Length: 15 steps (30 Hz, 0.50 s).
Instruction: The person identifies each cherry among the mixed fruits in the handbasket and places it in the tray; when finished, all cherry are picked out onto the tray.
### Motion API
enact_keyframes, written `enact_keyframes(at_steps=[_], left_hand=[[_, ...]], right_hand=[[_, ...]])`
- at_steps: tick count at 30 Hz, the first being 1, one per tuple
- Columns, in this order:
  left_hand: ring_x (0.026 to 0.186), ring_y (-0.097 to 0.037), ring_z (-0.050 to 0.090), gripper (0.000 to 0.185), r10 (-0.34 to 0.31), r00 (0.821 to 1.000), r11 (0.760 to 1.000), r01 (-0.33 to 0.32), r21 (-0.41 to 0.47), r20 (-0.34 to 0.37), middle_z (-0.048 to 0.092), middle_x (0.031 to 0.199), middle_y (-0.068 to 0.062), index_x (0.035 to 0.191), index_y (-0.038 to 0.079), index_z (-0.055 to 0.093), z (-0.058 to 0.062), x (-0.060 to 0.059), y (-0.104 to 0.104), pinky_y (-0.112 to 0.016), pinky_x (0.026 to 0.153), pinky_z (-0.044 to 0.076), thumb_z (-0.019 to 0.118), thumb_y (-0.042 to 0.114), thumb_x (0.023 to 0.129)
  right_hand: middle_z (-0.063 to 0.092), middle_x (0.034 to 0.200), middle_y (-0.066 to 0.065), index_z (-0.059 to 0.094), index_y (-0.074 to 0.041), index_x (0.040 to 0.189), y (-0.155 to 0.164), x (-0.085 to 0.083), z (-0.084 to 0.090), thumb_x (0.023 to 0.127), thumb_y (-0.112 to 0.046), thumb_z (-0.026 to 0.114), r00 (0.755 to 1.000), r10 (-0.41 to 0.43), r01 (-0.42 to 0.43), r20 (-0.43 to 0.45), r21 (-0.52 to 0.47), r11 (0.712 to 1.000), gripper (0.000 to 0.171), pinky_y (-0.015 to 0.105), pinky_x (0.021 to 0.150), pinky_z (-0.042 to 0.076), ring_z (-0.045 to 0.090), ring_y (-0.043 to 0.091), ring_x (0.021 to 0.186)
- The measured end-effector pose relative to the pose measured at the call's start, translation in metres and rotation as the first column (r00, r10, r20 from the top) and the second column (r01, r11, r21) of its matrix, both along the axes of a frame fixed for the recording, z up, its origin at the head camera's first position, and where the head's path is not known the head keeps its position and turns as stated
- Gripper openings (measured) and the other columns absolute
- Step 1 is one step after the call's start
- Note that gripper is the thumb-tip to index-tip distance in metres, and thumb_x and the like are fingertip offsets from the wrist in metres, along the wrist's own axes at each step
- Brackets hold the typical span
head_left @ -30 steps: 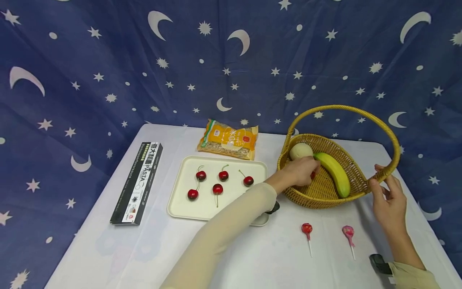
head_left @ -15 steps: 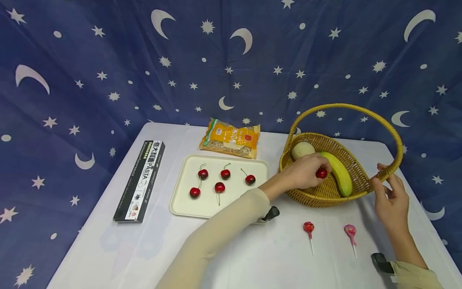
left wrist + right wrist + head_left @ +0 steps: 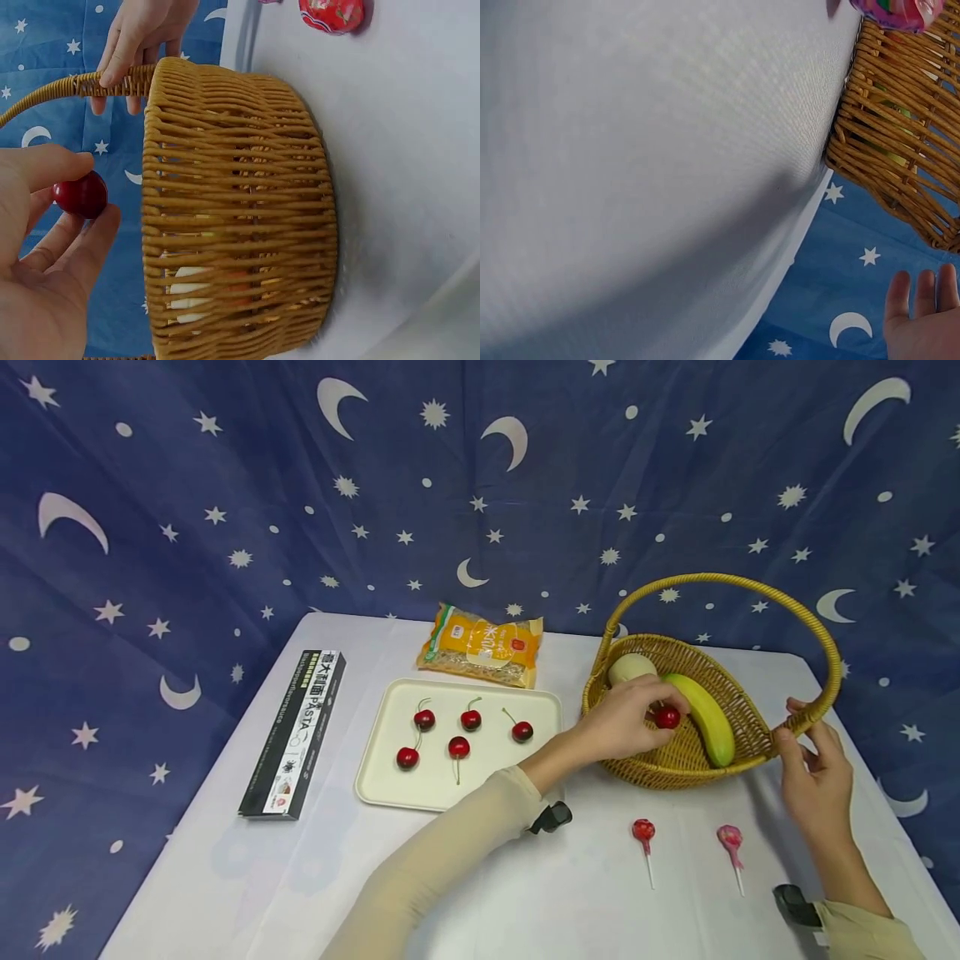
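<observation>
My left hand pinches a dark red cherry between thumb and fingers, over the wicker basket. In the left wrist view the cherry is beyond the basket rim, no stem showing. Inside the basket lie a yellow banana and a pale round fruit, partly hidden by that hand. At the basket's right end, my right hand grips the foot of the arched handle. Only some of its fingertips enter the right wrist view.
Left of the basket a cream tray bears several stemmed cherries. Behind it lies an orange bag of grain; a black pasta box is at far left. A red lollipop and a pink lollipop lie before the basket.
My left hand has come up from inside the basket and slightly right, with the cherry now plainly visible in its fingers. My right hand keeps its grip on the handle.
</observation>
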<state>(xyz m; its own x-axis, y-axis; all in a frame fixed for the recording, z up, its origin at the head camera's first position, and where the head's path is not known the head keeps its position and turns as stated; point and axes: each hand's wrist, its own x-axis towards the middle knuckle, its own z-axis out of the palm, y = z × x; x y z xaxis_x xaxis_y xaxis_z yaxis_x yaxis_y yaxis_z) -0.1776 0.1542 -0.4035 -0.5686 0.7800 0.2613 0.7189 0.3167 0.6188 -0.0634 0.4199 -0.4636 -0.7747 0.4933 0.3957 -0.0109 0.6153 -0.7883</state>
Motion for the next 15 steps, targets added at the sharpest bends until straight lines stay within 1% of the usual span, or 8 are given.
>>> enact_keyframes(at_steps=[6, 11, 15], left_hand=[[0.115, -0.003, 0.060, 0.030, 0.022, 1.000, 1.000, -0.022, 0.016, 0.005, 0.070, 0.125, 0.006, 0.124, 0.018, 0.071, 0.001, 0.001, -0.008, -0.004, 0.095, 0.035, 0.079, 0.017, 0.096], [0.115, -0.003, 0.061, 0.030, 0.038, 0.999, 0.999, -0.038, 0.037, 0.007, 0.069, 0.125, 0.006, 0.124, 0.018, 0.072, 0.001, 0.004, -0.014, -0.005, 0.096, 0.034, 0.080, 0.017, 0.095], [0.114, -0.003, 0.060, 0.030, 0.039, 0.999, 0.998, -0.039, 0.048, -0.006, 0.068, 0.124, 0.006, 0.124, 0.018, 0.072, 0.005, 0.010, -0.017, -0.005, 0.095, 0.034, 0.079, 0.018, 0.095]], right_hand=[[0.054, 0.141, -0.032, 0.060, -0.018, 0.151, -0.001, -0.001, 0.000, 0.110, -0.014, 0.058, 1.000, 0.002, -0.002, 0.003, -0.009, 1.000, 0.042, -0.004, 0.094, 0.042, 0.048, -0.010, 0.135], [0.055, 0.142, -0.031, 0.060, -0.019, 0.152, -0.002, 0.000, 0.000, 0.110, -0.015, 0.057, 1.000, -0.001, 0.001, 0.005, -0.013, 1.000, 0.042, -0.004, 0.093, 0.042, 0.048, -0.009, 0.135], [0.056, 0.144, -0.029, 0.060, -0.021, 0.152, -0.002, 0.000, 0.001, 0.110, -0.015, 0.057, 1.000, -0.009, 0.009, 0.012, -0.019, 1.000, 0.042, -0.004, 0.093, 0.042, 0.049, -0.009, 0.135]])
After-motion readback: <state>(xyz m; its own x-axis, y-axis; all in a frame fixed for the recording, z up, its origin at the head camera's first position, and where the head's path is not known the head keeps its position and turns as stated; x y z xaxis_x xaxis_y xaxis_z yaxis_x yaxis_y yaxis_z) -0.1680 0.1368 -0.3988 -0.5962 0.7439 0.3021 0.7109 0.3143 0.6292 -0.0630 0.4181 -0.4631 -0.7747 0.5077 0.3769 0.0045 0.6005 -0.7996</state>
